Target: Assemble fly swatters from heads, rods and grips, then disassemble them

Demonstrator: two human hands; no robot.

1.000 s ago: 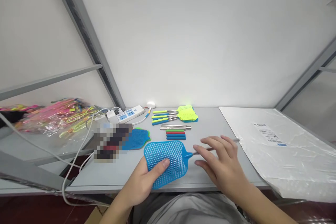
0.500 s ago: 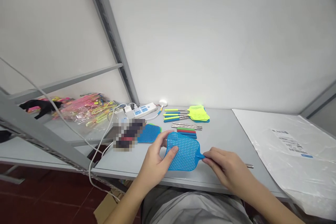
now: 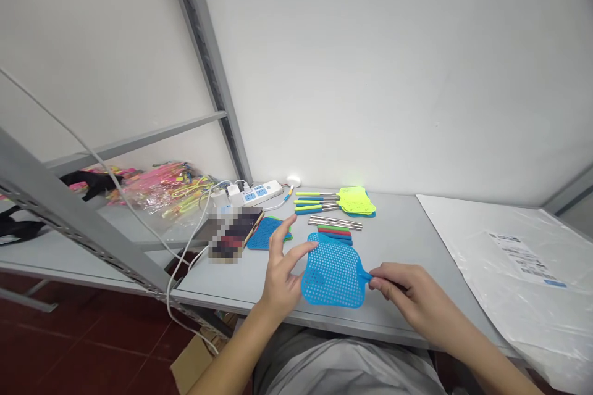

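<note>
A blue fly swatter head (image 3: 334,271), perforated all over, is held just above the table's front part. My right hand (image 3: 412,296) pinches its narrow neck; whether a rod is joined there is hidden by the fingers. At the head's left edge, my left hand (image 3: 283,274) has its fingers spread, a fingertip close to or touching the upper corner. Behind lie bare metal rods (image 3: 334,223) and a row of green, red and blue handle grips (image 3: 334,232). More blue swatter heads (image 3: 264,233), with green showing beneath, are stacked to the left.
Swatters with yellow and blue heads (image 3: 356,200) lie at the back. A power strip (image 3: 257,194) with white cables stands near the shelf post (image 3: 210,62). Bagged colourful items (image 3: 162,188) are at left, a white plastic sheet (image 3: 500,265) at right. A blurred dark object (image 3: 236,231) lies beside the stack.
My left hand has loosened from the swatter head and its fingers have spread apart. The rod end seen behind my right hand no longer shows. The view has shifted slightly.
</note>
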